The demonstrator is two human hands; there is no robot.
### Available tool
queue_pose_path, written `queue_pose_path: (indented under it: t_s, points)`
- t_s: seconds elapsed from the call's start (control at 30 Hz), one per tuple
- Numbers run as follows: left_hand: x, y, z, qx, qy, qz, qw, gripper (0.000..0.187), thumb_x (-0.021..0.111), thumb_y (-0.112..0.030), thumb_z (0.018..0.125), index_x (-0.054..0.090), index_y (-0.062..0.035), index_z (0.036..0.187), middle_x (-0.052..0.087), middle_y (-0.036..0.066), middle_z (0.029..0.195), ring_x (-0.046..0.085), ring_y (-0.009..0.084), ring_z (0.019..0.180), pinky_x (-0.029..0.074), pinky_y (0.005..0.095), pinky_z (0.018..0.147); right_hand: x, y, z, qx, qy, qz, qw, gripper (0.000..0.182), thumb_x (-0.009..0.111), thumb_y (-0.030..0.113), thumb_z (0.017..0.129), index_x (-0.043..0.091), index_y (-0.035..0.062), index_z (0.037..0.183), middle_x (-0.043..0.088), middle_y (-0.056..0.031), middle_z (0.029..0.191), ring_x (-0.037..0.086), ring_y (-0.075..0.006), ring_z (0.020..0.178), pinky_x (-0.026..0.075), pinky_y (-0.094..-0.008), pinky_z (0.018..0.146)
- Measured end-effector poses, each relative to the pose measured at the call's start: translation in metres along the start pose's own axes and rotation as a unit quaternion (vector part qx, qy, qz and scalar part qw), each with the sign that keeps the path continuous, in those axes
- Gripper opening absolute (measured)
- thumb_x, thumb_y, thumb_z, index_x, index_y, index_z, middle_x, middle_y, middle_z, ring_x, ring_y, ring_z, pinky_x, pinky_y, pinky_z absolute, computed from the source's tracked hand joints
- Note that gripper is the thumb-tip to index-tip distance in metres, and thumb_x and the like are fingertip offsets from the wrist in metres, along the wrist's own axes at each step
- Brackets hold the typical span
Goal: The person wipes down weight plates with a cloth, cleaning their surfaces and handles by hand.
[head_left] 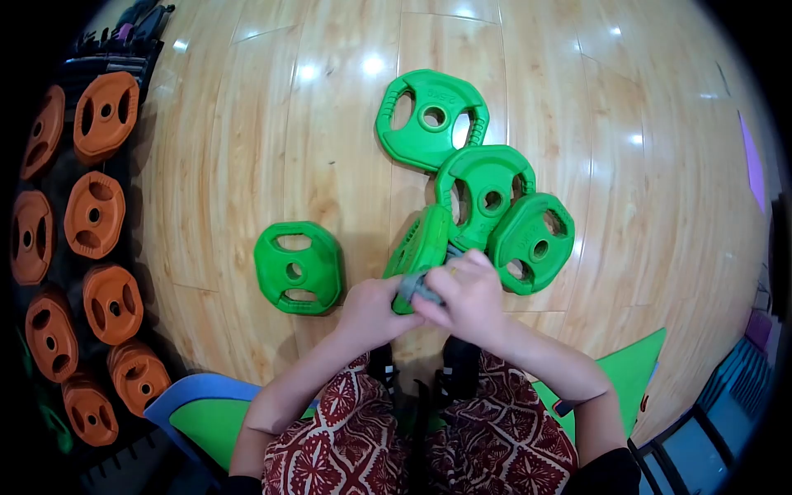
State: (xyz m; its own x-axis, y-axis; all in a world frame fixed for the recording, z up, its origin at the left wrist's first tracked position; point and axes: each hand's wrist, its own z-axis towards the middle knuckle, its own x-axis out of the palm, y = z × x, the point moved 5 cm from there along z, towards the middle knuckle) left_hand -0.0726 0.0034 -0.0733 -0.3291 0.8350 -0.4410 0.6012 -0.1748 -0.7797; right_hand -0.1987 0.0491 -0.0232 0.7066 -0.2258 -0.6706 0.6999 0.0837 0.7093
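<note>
Orange weight plates (107, 216) are racked well to the left of the left hand. A lone green plate (315, 266) is laid flat on the wooden floor (214, 214), left of and beyond that hand. By the left hand (375, 309), the lower edge of a tilted green plate (431, 241) is gripped. A grey cloth (412, 286) is clutched in the right hand (469, 293), against the tilted plate. Beyond the right hand, three overlapping green plates (474, 175) are seen.
</note>
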Motion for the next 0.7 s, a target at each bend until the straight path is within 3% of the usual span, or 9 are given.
queue_pose_path:
  t_s: [0.17,0.27,0.37,0.47,0.63,0.7]
  points:
    - [-0.011,-0.002,0.002,-0.031,-0.022,0.006,0.999,0.035,0.068,-0.035,0.062,0.056,-0.0039,0.072,0.057,0.016,0.063,0.058,0.0331,0.061,0.046,0.0426,0.057,-0.01,-0.033,0.022,0.117,-0.03,-0.065,0.99,0.019,0.065,0.02,0.07,0.05,0.0079,0.066,0.052,-0.0082,0.054,0.052,-0.0242,0.051,0.036,-0.0356,0.055]
    - [-0.008,0.001,0.001,-0.034,-0.01,0.029,0.999,0.034,0.068,-0.034,0.062,0.056,-0.004,0.072,0.057,0.016,0.063,0.058,0.0333,0.062,0.046,0.0423,0.057,-0.009,-0.027,0.021,0.113,-0.005,-0.059,0.992,0.018,0.065,0.02,0.068,0.051,0.0087,0.068,0.051,-0.0061,0.054,0.052,-0.0225,0.051,0.036,-0.035,0.055]
    - [-0.005,-0.004,0.002,-0.005,-0.01,-0.028,1.0,0.028,0.068,-0.028,0.064,0.059,-0.0042,0.076,0.057,0.014,0.061,0.058,0.0292,0.058,0.045,0.0354,0.055,0.004,0.01,0.003,0.009,0.054,-0.043,0.998,0.02,0.067,0.023,0.065,0.051,0.0114,0.071,0.048,-0.0021,0.054,0.052,-0.0185,0.054,0.035,-0.0319,0.057]
    - [-0.002,0.001,0.001,0.012,-0.018,-0.001,1.0,0.029,0.069,-0.028,0.063,0.06,-0.0045,0.078,0.057,0.014,0.062,0.059,0.0289,0.058,0.045,0.0354,0.056,0.0,0.014,0.001,0.028,0.061,-0.028,0.997,0.022,0.069,0.022,0.064,0.051,0.0096,0.064,0.049,-0.0053,0.054,0.051,-0.0223,0.053,0.035,-0.0328,0.056]
    - [-0.005,0.0,0.001,-0.041,-0.001,0.019,0.999,0.031,0.069,-0.03,0.063,0.059,-0.0041,0.078,0.057,0.015,0.062,0.058,0.0308,0.058,0.045,0.0359,0.056,-0.012,-0.026,0.016,0.18,0.019,-0.029,0.983,0.024,0.069,0.022,0.065,0.052,0.0066,0.066,0.05,-0.0077,0.054,0.049,-0.0248,0.052,0.035,-0.0338,0.055]
    - [-0.004,0.0,0.001,-0.051,0.002,0.019,0.999,0.031,0.069,-0.03,0.064,0.058,-0.0042,0.078,0.057,0.015,0.062,0.057,0.0316,0.058,0.045,0.0363,0.056,-0.018,-0.028,0.021,0.195,-0.006,-0.049,0.979,0.024,0.069,0.022,0.066,0.051,0.0062,0.065,0.05,-0.0076,0.054,0.049,-0.0263,0.05,0.035,-0.0349,0.054]
